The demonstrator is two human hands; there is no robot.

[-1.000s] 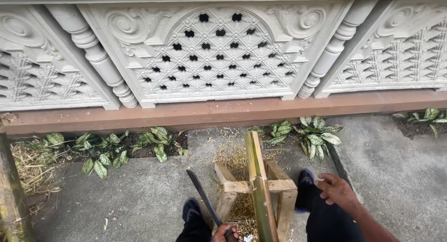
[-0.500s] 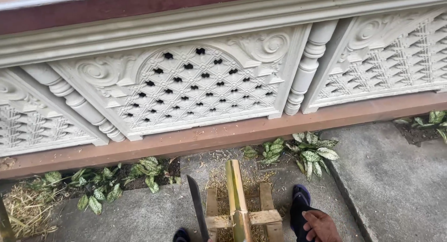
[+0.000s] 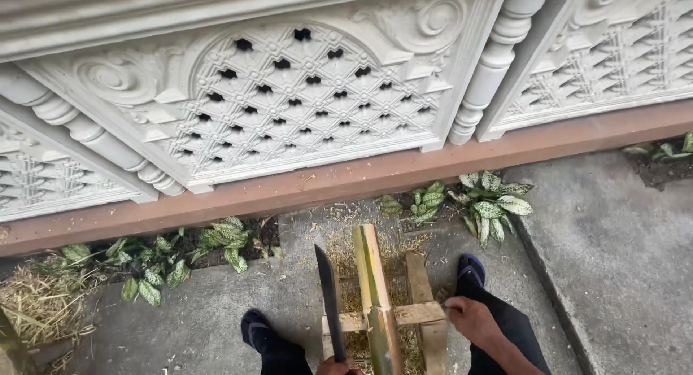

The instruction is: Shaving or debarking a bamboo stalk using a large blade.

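Observation:
My left hand [image 3: 339, 368] shows only at the bottom edge, closed around the handle of a long dark machete [image 3: 329, 295] whose blade points up and away. Just right of the blade, a yellow-green bamboo piece [image 3: 372, 285] stands tilted against a low wooden stand [image 3: 422, 314]. My right hand [image 3: 473, 321] lies over my right knee with its curled fingertips at the end of the stand's crossbar. I cannot tell whether it grips the crossbar. Bamboo shavings [image 3: 339, 249] litter the ground around the stand.
My feet in dark footwear [image 3: 258, 330] [image 3: 471, 269] flank the stand on grey concrete. An ornate pale lattice wall [image 3: 303, 93] on a red-brown ledge [image 3: 346, 180] runs ahead. Spotted-leaf plants [image 3: 491, 202] [image 3: 224, 238] grow along its base, with dry grass [image 3: 40, 303] at left.
The view swung up to the wall, then back down and closer. The machete blade now stands beside the bamboo. My right hand moved from my knee to the crossbar end.

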